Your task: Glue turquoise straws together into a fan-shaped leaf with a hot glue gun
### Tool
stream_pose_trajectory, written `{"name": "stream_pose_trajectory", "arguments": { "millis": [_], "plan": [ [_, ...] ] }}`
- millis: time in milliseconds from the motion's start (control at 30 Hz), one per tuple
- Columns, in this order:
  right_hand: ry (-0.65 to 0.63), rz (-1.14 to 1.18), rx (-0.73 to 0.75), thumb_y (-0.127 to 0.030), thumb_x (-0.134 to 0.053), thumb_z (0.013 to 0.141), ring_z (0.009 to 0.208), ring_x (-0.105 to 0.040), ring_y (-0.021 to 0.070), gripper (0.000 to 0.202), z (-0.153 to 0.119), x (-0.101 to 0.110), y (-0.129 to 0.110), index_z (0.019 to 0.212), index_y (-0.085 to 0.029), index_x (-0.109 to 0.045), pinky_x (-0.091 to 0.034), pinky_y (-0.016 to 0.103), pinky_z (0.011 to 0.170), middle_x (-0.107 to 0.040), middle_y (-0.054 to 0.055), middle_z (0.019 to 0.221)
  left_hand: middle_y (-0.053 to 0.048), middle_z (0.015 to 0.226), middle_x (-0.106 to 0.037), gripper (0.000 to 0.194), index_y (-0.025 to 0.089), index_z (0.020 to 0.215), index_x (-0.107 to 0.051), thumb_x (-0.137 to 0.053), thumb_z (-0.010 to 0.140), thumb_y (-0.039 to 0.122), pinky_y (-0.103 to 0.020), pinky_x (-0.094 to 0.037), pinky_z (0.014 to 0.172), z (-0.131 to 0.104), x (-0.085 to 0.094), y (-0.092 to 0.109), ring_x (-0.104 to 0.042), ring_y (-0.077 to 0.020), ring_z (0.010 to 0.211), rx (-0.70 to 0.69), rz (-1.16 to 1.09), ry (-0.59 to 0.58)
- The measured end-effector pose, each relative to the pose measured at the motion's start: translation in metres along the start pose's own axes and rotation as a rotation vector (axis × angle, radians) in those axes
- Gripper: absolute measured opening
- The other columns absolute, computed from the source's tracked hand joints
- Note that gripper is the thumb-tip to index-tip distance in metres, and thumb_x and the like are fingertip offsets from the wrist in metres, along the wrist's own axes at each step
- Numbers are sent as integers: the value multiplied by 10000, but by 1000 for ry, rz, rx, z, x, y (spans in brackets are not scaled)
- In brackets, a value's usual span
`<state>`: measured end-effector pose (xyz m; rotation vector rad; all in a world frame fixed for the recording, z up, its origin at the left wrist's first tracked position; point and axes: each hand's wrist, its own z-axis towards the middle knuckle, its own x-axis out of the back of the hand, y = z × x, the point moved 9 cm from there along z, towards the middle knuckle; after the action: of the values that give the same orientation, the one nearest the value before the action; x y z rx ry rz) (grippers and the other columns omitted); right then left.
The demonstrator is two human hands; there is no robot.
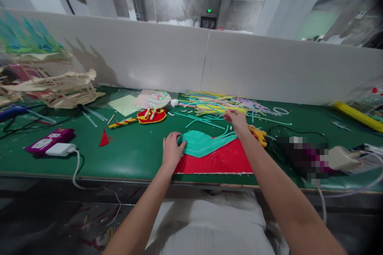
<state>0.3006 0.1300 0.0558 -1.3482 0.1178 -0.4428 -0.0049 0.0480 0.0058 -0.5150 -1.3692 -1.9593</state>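
A leaf-shaped piece of teal strips [197, 143], set side by side with long loose ends trailing to the right, lies on a red board [217, 162]. At its left edge is my left hand [172, 149], fingers spread, thumb and fingertips touching the piece. My right hand [237, 120] reaches over the loose ends, its fingertips bent close together by some loose teal strips [206, 119]. Whatever is between those fingertips is too small to make out. Just right of that wrist, partly behind the forearm, lies an orange-yellow tool [259, 135], likely a glue gun.
Behind my right hand spreads a heap of coloured strips [215, 103]. Farther left stand a striped sheep-like figure [158, 101] and a red tasselled ornament [160, 117]. A purple power strip [50, 141] trails a white cable. Wooden stick models [56, 87] occupy the left; a white partition [143, 55] backs the table.
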Motion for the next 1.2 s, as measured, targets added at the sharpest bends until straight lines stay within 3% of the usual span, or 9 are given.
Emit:
{"name": "stream_pose_trajectory", "arguments": {
  "millis": [167,267,333,500,633,767,900,1033,1200],
  "plan": [
    [-161,326,-76,-482,-649,693,775,-678,167,339,-49,-24,-13,897,-219,-588,-522,292,678,-726,47,871,-132,1145,-584,322,162,1149,-532,-524,840,256,-421,-391,963,-1,13,9,-531,-247,1089,-39,-140,104],
    [-181,315,53,-450,-661,708,884,-670,201,327,-82,-29,-34,933,-223,-591,-523,315,711,-715,60,969,-98,1086,-609,377,184,1238,-478,-483,867,251,-354,-433,912,-1,14,19,-568,-201,1025,-93,-265,84],
    [-101,297,191,-432,-625,760,900,-666,213,277,-99,-20,-53,932,-218,-602,-522,330,721,-713,64,969,-83,1043,-621,360,195,1232,-489,-458,876,239,-339,-440,897,-2,11,22,-584,-188,990,-131,-283,45],
    [104,-106,643,-355,-548,857,868,-636,207,185,-134,13,-111,958,-273,-679,-500,371,780,-683,47,911,-121,1039,-613,241,168,1010,-626,-456,866,261,-397,-433,909,2,6,6,-574,-245,997,-57,-109,59],
    [91,-482,933,-259,-561,862,925,-582,195,197,-156,9,-135,991,-331,-691,-459,366,829,-636,46,967,-154,1121,-597,262,160,1011,-633,-487,856,313,-494,-330,1003,2,0,-6,-524,-294,1094,31,12,59],
    [-188,-597,975,-243,-496,900,971,-577,182,202,-164,-23,-107,984,-282,-675,-433,346,843,-660,42,1003,-128,1172,-587,234,198,1008,-625,-578,794,281,-515,-248,1050,1,-4,-7,-496,-288,1144,31,24,12],
    [-336,-596,889,-292,-496,904,882,-601,176,183,-166,-45,-57,964,-246,-663,-431,338,803,-687,39,906,-99,1093,-612,219,200,950,-619,-619,730,208,-448,-360,977,3,2,-3,-531,-261,1085,-1,-87,34],
    [-383,-581,808,-312,-492,902,841,-599,185,185,-165,-54,-28,866,-227,-652,-440,333,787,-674,44,839,-37,893,-648,173,208,881,-599,-612,711,180,-345,-451,829,4,4,-2,-602,-197,887,43,-304,35],
    [-272,-528,780,-331,-460,916,848,-603,193,203,-163,-42,-30,934,-218,-628,-450,343,799,-678,62,872,-13,805,-643,125,193,802,-593,-627,691,239,-283,-462,737,8,5,-5,-605,-160,787,110,-517,41]
  ]
}}
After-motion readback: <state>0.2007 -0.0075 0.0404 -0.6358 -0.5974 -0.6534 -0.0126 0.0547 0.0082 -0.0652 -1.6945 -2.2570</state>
